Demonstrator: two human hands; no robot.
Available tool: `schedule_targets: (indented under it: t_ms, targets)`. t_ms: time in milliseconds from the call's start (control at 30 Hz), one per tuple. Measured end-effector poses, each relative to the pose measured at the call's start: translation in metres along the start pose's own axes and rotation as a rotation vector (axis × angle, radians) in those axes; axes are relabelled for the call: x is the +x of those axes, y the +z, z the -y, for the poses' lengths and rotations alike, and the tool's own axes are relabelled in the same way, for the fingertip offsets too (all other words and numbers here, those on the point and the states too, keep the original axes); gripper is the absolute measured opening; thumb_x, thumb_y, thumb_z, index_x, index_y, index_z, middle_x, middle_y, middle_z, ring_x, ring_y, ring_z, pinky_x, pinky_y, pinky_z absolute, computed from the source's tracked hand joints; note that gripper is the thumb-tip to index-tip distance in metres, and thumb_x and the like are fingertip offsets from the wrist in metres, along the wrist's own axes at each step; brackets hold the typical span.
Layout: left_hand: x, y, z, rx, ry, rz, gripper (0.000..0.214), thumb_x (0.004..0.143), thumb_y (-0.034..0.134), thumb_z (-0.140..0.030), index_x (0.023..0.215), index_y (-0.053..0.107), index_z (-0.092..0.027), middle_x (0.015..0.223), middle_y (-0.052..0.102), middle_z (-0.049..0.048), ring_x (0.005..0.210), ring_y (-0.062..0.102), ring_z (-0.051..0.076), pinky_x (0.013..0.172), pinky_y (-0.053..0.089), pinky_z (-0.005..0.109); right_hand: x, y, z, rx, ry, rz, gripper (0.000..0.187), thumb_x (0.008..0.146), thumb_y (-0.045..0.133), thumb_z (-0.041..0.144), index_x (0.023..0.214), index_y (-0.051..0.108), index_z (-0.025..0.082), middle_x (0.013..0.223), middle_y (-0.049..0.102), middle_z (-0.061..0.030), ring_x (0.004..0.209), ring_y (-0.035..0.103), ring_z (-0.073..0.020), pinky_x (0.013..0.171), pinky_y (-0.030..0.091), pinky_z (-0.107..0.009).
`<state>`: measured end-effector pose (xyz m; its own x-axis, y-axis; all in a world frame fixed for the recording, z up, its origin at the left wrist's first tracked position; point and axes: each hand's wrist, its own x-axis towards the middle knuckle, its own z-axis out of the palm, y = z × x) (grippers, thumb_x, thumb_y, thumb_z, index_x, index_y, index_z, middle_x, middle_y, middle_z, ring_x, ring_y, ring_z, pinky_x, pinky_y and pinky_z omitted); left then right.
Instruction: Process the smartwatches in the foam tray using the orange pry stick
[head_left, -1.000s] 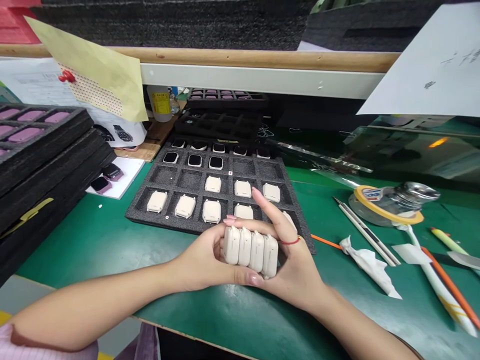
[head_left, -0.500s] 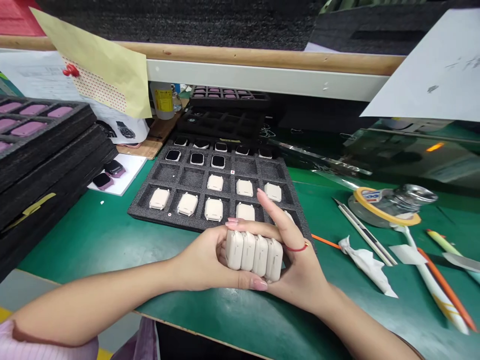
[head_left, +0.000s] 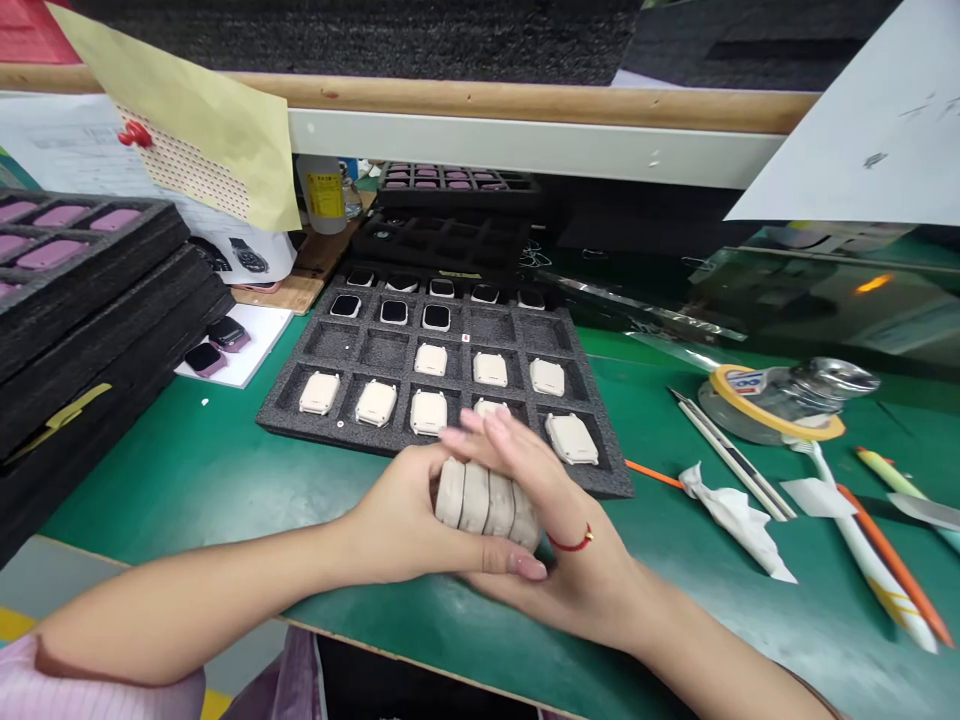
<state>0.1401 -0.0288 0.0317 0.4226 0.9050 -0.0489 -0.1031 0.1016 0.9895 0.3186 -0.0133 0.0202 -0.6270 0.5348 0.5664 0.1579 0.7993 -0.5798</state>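
Observation:
Several beige smartwatch cases [head_left: 475,497] stand side by side in a row between my two hands, above the near edge of a black foam tray [head_left: 300,432]. My left hand [head_left: 401,515] is closed around them, its thumb along the near side. My right hand [head_left: 559,515] cups their right end, slightly blurred; its straight fingers lie over the top and part of the hand passes underneath. Within the tray's compartments, more beige cases [head_left: 430,412] lie back up in the near rows, and watches with dark screens [head_left: 394,313] lie in the far rows.
Stacked foam trays [head_left: 90,290] with purple cases stand at left, beside two purple watches [head_left: 205,359] on white paper. At right lie a glass jar [head_left: 750,415] with a tape roll, a toothbrush [head_left: 862,560], pens and crumpled tissue [head_left: 731,525]. A shelf beam [head_left: 480,140] crosses above.
My right hand has turned inward, its raised index finger now lowered over the cases. The row of cases has tilted and shifted slightly left. The tray's near right case is now uncovered.

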Motion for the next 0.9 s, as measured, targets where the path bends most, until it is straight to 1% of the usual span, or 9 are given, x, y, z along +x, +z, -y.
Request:
schedule_targets:
  t_ms: [100,200,333,433,533,633,767,833,900]
  targets:
    - [-0.006,-0.001,-0.003,0.104,0.063,-0.067,0.044,0.067,0.091,-0.033,0.106,0.076,-0.018,0.096,0.078,0.0049,0.089,0.071,0.022,0.084,0.055,0.033,-0.002,-0.007,0.004,0.046,0.020,-0.122,0.108,0.076,0.073,0.068,0.162,0.019,0.031,0.155,0.050,-0.0109,0.145,0.044,-0.0377,0.126,0.020,-0.064]
    - [-0.008,-0.002,-0.005,0.218,0.141,-0.079,0.044,0.073,0.087,-0.034,0.113,0.075,-0.019,0.112,0.078,0.0079,0.101,0.072,0.025,0.092,0.054,0.034,-0.002,-0.012,0.001,0.279,0.216,-0.257,0.074,0.093,0.049,0.068,0.157,0.032,0.035,0.155,0.049,-0.0067,0.144,0.046,-0.0318,0.122,0.036,-0.054]
    - [-0.007,-0.003,-0.004,0.339,0.324,-0.064,0.035,0.080,0.083,-0.033,0.113,0.076,-0.022,0.118,0.077,0.0071,0.112,0.070,0.026,0.102,0.048,0.037,-0.001,-0.008,-0.010,0.647,0.529,-0.090,0.080,0.091,0.034,0.080,0.155,0.035,0.033,0.141,0.063,-0.0095,0.123,0.067,-0.0299,0.100,0.059,-0.048]
    - [-0.005,-0.002,-0.001,0.404,0.413,-0.044,0.031,0.085,0.077,-0.030,0.117,0.075,-0.027,0.118,0.077,0.0051,0.117,0.068,0.026,0.108,0.042,0.040,0.000,-0.003,-0.011,0.762,0.610,0.003,0.091,0.083,0.055,0.080,0.155,0.035,0.029,0.127,0.072,-0.0105,0.111,0.073,-0.0299,0.091,0.063,-0.045]
    - [-0.005,-0.003,0.006,0.404,0.428,-0.040,0.027,0.089,0.073,-0.035,0.115,0.077,-0.028,0.115,0.076,0.0073,0.118,0.064,0.028,0.110,0.041,0.042,0.002,0.001,-0.004,0.676,0.604,0.011,0.097,0.073,0.080,0.062,0.153,0.037,0.030,0.130,0.070,-0.0099,0.104,0.076,-0.0282,0.082,0.067,-0.040]
    - [-0.007,-0.004,0.013,0.384,0.422,-0.046,0.031,0.086,0.075,-0.035,0.117,0.076,-0.028,0.133,0.062,0.0114,0.129,0.054,0.031,0.113,0.040,0.044,0.004,0.004,0.004,0.547,0.538,-0.070,0.100,0.071,0.087,0.049,0.155,0.034,0.032,0.143,0.062,-0.0093,0.115,0.072,-0.0271,0.089,0.066,-0.038]
    - [-0.010,-0.001,0.015,0.302,0.345,-0.097,0.080,0.073,0.085,-0.022,0.146,0.053,-0.033,0.153,0.043,0.0099,0.149,0.029,0.035,0.121,0.030,0.049,0.004,0.006,0.009,0.317,0.443,-0.196,0.104,0.072,0.089,0.036,0.157,0.028,0.035,0.145,0.060,-0.0077,0.118,0.070,-0.0294,0.097,0.063,-0.043]
    - [-0.010,0.001,0.011,0.129,0.196,-0.073,0.099,0.067,0.090,-0.024,0.152,0.040,-0.033,0.149,0.048,0.0108,0.145,0.037,0.034,0.116,0.036,0.049,0.003,0.006,0.009,0.238,0.398,-0.235,0.105,0.073,0.088,0.035,0.158,0.026,0.038,0.137,0.066,-0.0064,0.112,0.072,-0.0300,0.101,0.060,-0.048]
    - [-0.007,0.002,0.005,-0.073,0.022,0.035,0.082,0.070,0.089,-0.030,0.142,0.050,-0.027,0.130,0.062,0.0109,0.126,0.057,0.031,0.105,0.046,0.044,0.003,0.005,0.007,0.204,0.346,-0.263,0.101,0.076,0.087,0.038,0.157,0.028,0.041,0.141,0.064,-0.0056,0.111,0.072,-0.0302,0.105,0.057,-0.051]
